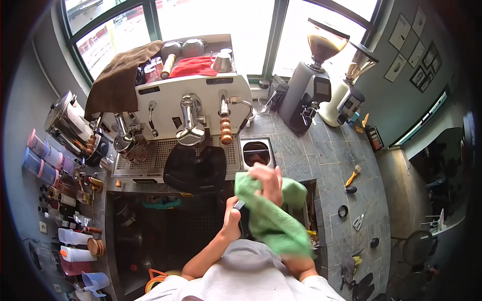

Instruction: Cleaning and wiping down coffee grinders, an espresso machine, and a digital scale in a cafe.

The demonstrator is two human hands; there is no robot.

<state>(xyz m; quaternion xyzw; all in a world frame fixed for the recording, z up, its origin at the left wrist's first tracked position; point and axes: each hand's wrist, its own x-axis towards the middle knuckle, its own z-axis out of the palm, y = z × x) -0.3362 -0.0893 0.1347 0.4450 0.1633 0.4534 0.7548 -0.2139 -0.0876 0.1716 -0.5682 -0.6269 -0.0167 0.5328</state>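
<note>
My right hand [266, 182] grips a green cloth [278, 222], which hangs down over my right forearm and is a little blurred. Close beside it on the left, my left hand [232, 220] is closed around a dark-handled object with a short metal part [238, 204]; most of it is hidden by the hand and cloth, so its kind cannot be told. Just beyond both hands lies the round knock box opening [257, 153] in the counter. A black tray-like piece [195, 168] stands in front of the white espresso machine [180, 84], below its chrome group head [189, 124].
Two coffee grinders [307, 94] [344, 98] stand at the back right. On the tiled counter [312, 165] lie a brush [353, 176], scissors [360, 221] and a black ring [342, 211]. Bottles, jugs [77, 237] and a steel urn [67, 116] line the left side.
</note>
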